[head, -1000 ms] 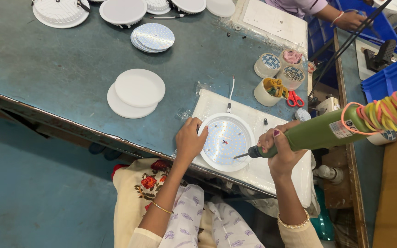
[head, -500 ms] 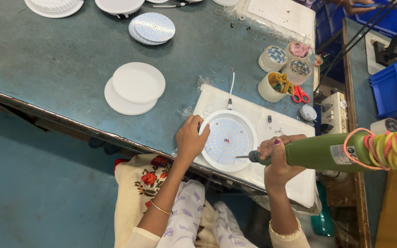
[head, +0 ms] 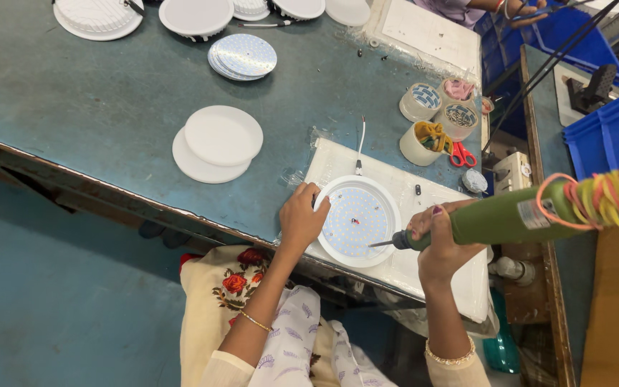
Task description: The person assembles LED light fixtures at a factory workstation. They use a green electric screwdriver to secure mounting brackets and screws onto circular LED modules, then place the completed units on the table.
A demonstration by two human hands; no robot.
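A round white lamp fixture [head: 358, 221] with a dotted inner board lies on a white foam pad [head: 424, 279] at the near edge of the bench. My left hand [head: 302, 217] rests on the fixture's left rim and steadies it. My right hand [head: 438, 236] grips a green electric screwdriver [head: 510, 215] wrapped in coloured rubber bands. Its bit points left over the fixture's right half, near the rim. A white wire [head: 360, 147] runs from the fixture toward the far side.
Two stacked white discs [head: 216, 143] lie left of the pad on the blue-grey bench [head: 94, 107]. Small tubs of parts [head: 438, 118] and red scissors [head: 461, 156] stand behind it. More fixtures [head: 195, 14] line the far edge. Another person's arm [head: 488, 7] is at the top. Blue bins [head: 610, 122] sit right.
The view has shifted slightly. My right hand has lowered the screwdriver a little, so its bit now sits over the fixture's right side. My left hand stays on the left rim.
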